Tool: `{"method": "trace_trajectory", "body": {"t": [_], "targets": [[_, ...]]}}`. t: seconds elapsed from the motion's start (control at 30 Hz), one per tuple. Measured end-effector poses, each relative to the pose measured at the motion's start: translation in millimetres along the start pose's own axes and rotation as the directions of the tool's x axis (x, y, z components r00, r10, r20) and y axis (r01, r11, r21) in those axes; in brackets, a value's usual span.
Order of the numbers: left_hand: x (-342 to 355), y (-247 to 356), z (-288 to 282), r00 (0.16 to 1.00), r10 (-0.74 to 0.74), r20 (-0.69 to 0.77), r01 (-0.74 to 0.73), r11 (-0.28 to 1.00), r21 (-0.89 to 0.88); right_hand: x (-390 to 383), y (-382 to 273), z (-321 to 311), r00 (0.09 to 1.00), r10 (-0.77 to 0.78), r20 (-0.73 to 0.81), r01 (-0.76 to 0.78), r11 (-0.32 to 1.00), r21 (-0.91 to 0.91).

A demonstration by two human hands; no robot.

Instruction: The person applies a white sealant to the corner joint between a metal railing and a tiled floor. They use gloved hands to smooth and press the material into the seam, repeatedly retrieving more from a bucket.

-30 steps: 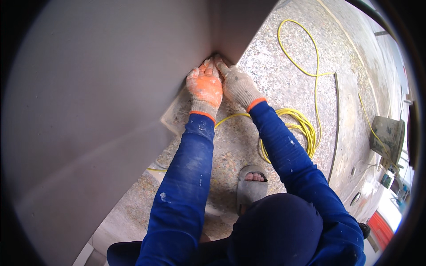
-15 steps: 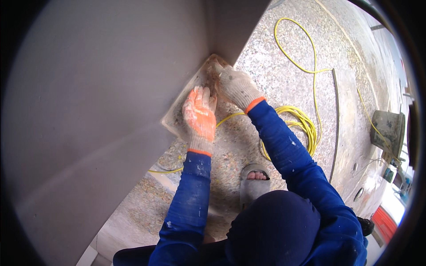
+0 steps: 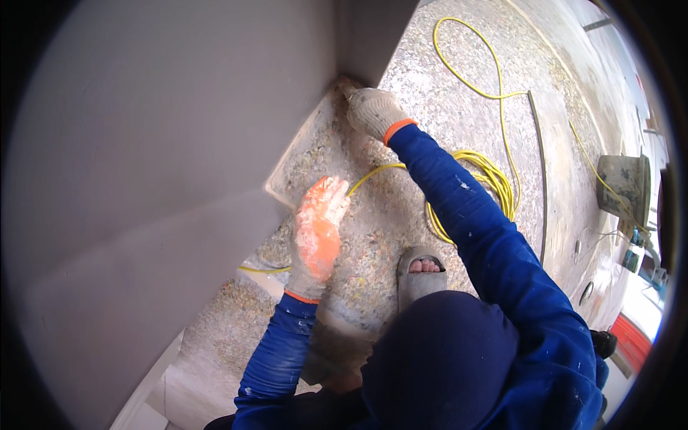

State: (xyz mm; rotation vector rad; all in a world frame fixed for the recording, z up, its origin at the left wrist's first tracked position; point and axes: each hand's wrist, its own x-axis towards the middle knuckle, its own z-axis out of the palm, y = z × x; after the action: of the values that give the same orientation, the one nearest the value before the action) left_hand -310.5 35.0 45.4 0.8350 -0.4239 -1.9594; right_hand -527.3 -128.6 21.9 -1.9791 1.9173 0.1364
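My left hand [image 3: 317, 233] wears a knitted glove with an orange coated palm, smeared with white. Its palm is turned up and its fingers are stretched out, holding nothing, above the speckled floor [image 3: 373, 279]. Farther off, my right hand [image 3: 376, 115], in a whitish glove with an orange cuff, reaches to the inner corner at the foot of the grey wall [image 3: 165, 158]. Its fingers look curled at the corner; their tips and anything in them are hidden. A pale strip [image 3: 297, 143] edges the wall's foot.
A yellow cable [image 3: 494, 179] lies coiled right of my right forearm, with a loop running farther out. A dark strip [image 3: 539, 172] crosses the floor beyond it. A dirty grey bucket [image 3: 622, 183] stands at the far right. My sandalled foot [image 3: 421, 276] is below the hands.
My left hand has drawn back from the corner toward me. My right hand stays at the corner, its fingers now more curled. The view has shifted slightly.
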Motion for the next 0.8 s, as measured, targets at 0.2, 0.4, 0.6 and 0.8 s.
{"method": "trace_trajectory", "body": {"t": [0.2, 0.4, 0.6, 0.8], "targets": [[-13.9, 10.3, -15.8, 1.0, 0.021, -0.023, -0.021, 0.999, -0.026, -6.5, -9.5, 7.0, 0.998, 0.006, 0.057, 0.0, 0.994, -0.107], [-32.5, 5.7, -27.7, 0.999, 0.0, -0.046, -0.003, 0.997, -0.074, -2.3, -14.2, -1.6, 0.997, -0.016, 0.078, 0.034, 0.972, -0.231], [-41.1, 15.8, -38.3, 0.998, 0.039, -0.041, -0.039, 0.999, -0.004, -21.7, 5.3, 1.4, 0.993, 0.017, 0.12, 0.02, 0.954, -0.299], [-43.4, 7.3, -38.4, 0.995, -0.044, -0.094, 0.038, 0.997, -0.06, -21.4, -0.7, -3.2, 0.993, 0.045, 0.107, -0.012, 0.955, -0.297]]}}
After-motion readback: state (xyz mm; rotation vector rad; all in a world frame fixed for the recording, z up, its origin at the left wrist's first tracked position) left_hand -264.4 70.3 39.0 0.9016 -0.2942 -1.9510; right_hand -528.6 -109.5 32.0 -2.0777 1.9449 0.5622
